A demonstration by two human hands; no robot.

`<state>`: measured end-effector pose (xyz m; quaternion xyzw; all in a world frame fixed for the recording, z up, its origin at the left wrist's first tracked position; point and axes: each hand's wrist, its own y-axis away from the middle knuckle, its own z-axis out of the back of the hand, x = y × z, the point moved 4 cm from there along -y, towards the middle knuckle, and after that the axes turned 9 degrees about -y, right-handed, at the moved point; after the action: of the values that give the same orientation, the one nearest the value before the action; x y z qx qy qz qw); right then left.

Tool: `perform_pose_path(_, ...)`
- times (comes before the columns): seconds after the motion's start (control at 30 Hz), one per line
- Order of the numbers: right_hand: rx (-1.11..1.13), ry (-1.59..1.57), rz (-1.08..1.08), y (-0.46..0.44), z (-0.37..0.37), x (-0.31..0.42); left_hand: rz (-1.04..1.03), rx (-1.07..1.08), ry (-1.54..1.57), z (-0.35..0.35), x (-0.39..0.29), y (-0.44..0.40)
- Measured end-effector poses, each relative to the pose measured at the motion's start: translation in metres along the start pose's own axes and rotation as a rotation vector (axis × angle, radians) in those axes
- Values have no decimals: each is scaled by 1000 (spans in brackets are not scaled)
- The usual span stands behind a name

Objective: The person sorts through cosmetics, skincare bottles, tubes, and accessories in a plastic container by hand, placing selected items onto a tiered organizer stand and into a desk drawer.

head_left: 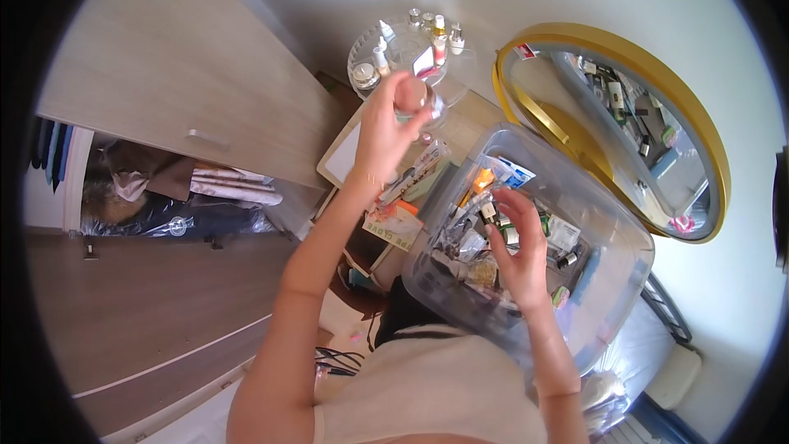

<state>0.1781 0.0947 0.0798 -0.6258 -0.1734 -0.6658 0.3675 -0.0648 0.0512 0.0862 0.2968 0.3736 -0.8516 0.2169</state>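
Note:
My left hand is raised beside the round clear tray, its fingers closed around a small cosmetic jar with a round pinkish-brown face. Part of that jar is blurred and hidden by the fingers. On the tray stand several small bottles, a dropper bottle and a silver-lidded jar. Over the clear plastic bin, my right hand has its thumb and fingers apart. Just past its fingertips is a small dark bottle with a pale label, among several bottles, packets and tubes inside the bin.
A gold-framed oval mirror leans on the wall behind the bin. Papers and a booklet lie in an open drawer left of the bin. At far left, a wardrobe shows folded clothes in an open section. A bed stands at lower right.

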Motion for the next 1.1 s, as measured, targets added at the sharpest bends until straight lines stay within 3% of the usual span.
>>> perform_pose_path(0.1,-17,15,-86,17,12,-13,-157,15,-184,-23,18,-28)
perform_pose_path(0.23,-16,69,-173,40,35,-25,-98,131,-203,-47,44,-36)
perform_pose_path(0.27,-9,63,-204,47,40,-29,-167,132,-300,-50,46,-35)
perform_pose_path(0.57,-193,146,-314,74,90,-38,-131,188,-315,-53,57,-34)
perform_pose_path(0.8,-106,263,-231,68,85,-31,-173,272,-318,-41,68,-32)
perform_pose_path(0.9,16,349,-337,73,86,-39,42,311,-191,-35,74,-27)
perform_pose_path(1.1,159,616,-527,106,123,-76,89,209,-261,-22,99,-10)
